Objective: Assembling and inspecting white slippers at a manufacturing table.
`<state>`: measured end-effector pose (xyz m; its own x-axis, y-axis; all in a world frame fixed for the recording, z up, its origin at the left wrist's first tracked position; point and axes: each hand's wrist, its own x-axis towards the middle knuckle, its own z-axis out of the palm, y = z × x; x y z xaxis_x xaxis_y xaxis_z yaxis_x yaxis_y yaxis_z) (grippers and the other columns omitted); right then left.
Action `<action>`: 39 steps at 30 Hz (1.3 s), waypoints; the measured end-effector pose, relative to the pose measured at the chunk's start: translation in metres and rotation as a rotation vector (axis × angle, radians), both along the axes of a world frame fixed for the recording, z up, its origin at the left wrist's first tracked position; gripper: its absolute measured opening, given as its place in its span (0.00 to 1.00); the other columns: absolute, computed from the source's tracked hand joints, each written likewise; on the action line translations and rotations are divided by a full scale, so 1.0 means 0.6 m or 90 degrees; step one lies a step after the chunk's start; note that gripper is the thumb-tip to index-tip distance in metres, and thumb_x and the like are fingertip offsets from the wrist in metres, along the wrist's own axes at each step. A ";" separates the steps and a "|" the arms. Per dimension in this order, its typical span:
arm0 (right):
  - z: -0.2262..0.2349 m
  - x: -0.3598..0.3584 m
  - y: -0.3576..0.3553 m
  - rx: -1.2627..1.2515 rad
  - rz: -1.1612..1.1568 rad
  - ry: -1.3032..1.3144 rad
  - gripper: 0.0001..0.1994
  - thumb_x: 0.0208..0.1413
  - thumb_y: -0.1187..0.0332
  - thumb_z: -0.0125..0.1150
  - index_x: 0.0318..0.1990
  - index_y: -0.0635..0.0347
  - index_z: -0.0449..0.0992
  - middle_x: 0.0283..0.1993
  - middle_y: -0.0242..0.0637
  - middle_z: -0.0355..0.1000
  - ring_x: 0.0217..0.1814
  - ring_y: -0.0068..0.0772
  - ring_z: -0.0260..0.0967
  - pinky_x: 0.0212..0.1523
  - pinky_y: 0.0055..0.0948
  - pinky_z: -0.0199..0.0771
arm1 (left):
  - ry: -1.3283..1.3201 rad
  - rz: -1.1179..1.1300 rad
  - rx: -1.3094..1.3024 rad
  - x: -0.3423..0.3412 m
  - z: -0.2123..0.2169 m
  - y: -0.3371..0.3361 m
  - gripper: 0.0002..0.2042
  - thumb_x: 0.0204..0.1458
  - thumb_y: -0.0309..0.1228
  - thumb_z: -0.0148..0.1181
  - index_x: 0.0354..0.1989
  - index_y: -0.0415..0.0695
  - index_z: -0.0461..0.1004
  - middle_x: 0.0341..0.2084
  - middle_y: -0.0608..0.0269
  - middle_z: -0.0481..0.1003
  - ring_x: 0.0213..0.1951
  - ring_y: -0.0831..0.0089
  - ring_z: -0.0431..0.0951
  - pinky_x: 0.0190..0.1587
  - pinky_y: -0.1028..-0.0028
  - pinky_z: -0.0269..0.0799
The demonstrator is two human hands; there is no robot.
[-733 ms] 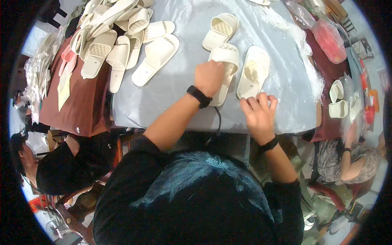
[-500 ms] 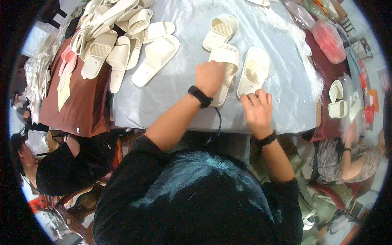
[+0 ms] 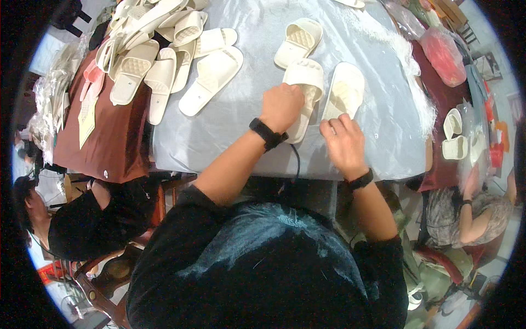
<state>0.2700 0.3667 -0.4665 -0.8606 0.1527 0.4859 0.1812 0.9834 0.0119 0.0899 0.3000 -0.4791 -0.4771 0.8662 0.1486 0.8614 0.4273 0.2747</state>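
Observation:
My left hand (image 3: 281, 107) is closed around the inner-left side of a cream slipper (image 3: 312, 92), just below its strap, with the fingertips partly hidden by the slipper. Beside it on the right lies a second cream slipper (image 3: 345, 90), toe pointing away from me. My right hand (image 3: 345, 143) has its fingers bent over the heel of that one, covering the heel's end. Just beyond the left-hand slipper rests another cream slipper (image 3: 298, 43), its heel close to the first one's toe.
Several cream slippers are heaped in a pile (image 3: 164, 22) at the far left, with a single slipper (image 3: 211, 79) at its edge. Grey sheeting (image 3: 394, 120) covers the table. A small pair of slippers (image 3: 453, 140) lies at the right. People sit on both sides.
My right hand has moved slightly away from me over the heel of the right slipper, covering the mark on its insole. My left hand keeps its hold.

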 end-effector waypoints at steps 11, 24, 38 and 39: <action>-0.010 0.000 0.112 0.006 -0.154 -0.100 0.05 0.45 0.72 0.56 0.32 0.58 0.75 0.31 0.37 0.73 0.38 0.37 0.72 0.35 0.35 0.74 | -0.056 0.027 0.036 -0.059 0.068 -0.015 0.16 0.53 0.42 0.57 0.26 0.40 0.78 0.24 0.47 0.77 0.30 0.50 0.79 0.31 0.56 0.74; -0.052 -0.005 0.121 -0.010 -0.212 -0.121 0.05 0.50 0.72 0.54 0.35 0.59 0.72 0.34 0.39 0.74 0.24 0.41 0.74 0.22 0.37 0.74 | -0.295 0.092 -0.090 -0.186 -0.036 0.137 0.19 0.45 0.44 0.64 0.33 0.37 0.79 0.29 0.47 0.79 0.36 0.56 0.81 0.38 0.62 0.77; -0.053 0.001 0.129 -0.006 -0.190 -0.147 0.09 0.50 0.73 0.52 0.39 0.62 0.72 0.36 0.40 0.73 0.26 0.38 0.76 0.23 0.34 0.75 | -0.235 0.102 -0.007 -0.174 -0.047 0.157 0.12 0.41 0.36 0.64 0.24 0.37 0.79 0.24 0.53 0.79 0.30 0.59 0.80 0.38 0.67 0.76; -0.052 -0.003 0.128 0.003 -0.188 -0.131 0.08 0.49 0.72 0.54 0.37 0.61 0.73 0.34 0.39 0.74 0.25 0.39 0.75 0.22 0.35 0.74 | -0.196 0.088 -0.023 -0.175 -0.046 0.156 0.13 0.42 0.37 0.64 0.18 0.39 0.80 0.16 0.59 0.78 0.23 0.67 0.80 0.34 0.71 0.76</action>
